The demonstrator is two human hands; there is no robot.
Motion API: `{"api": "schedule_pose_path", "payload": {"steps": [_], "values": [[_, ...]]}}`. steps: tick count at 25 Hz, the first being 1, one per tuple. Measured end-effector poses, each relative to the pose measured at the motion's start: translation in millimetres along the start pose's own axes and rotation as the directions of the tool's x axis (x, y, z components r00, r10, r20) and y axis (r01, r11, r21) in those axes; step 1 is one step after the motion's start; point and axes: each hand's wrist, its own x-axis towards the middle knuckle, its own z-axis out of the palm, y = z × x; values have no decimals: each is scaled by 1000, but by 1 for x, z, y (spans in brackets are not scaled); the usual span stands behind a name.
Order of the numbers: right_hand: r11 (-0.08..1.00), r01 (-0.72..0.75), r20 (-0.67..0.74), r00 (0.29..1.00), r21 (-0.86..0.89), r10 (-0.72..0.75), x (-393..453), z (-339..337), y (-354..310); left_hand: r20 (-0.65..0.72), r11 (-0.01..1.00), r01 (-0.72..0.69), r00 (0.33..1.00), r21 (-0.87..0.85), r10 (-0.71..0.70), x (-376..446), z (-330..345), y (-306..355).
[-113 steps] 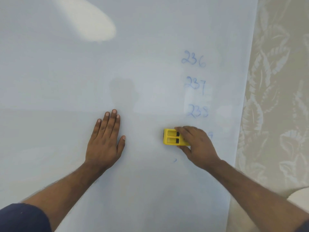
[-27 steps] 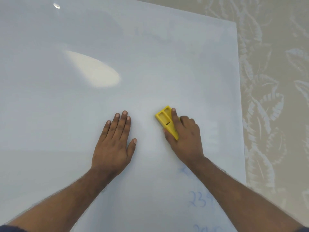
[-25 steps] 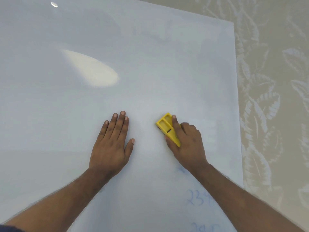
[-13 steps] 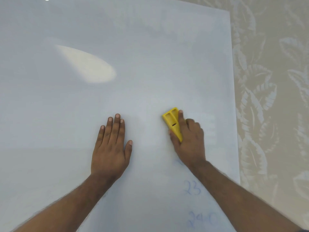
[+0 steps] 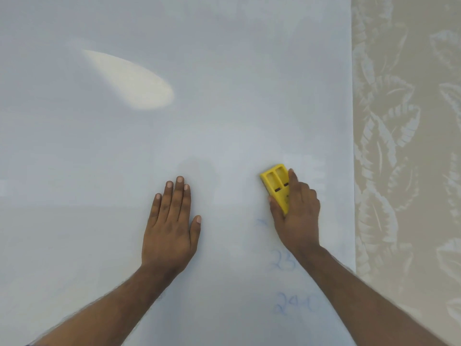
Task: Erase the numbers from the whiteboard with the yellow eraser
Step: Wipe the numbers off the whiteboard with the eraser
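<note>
My right hand is closed around the yellow rectangular plastic eraser, thumb on its near left edge and fingers along its right side, pressing it flat against the glossy white whiteboard. The eraser's hard back has two recessed rectangular slots and tilts slightly to the left. My left hand lies open and flat on the smooth board, fingers together and thumb spread, holding nothing. Below my right hand, faint blue handwritten numbers show on the board: one beginning "23", partly hidden by my forearm, and "240" lower down. A soft oval glare patch sits on the board's upper left. Beige wallpaper with a pale leaf pattern borders the board's straight right edge.
</note>
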Motion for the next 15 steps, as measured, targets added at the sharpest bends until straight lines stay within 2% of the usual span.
{"api": "schedule_pose_path", "payload": {"steps": [4,9,12,15], "values": [[982,188,87,978,8,-188,-32,12,-28,-2,1000,-4,1000,0,4,-12,3,8],[936,353,214,915,-5,-344,-72,-3,3,21,999,-42,999,-2,42,-22,3,5],[948,310,220,931,-65,-290,-68,-19,30,37,999,-41,998,0,41,-32,4,7],[991,115,125,986,-64,-106,-42,-17,29,43,1000,-30,999,10,29,-38,5,11]]}}
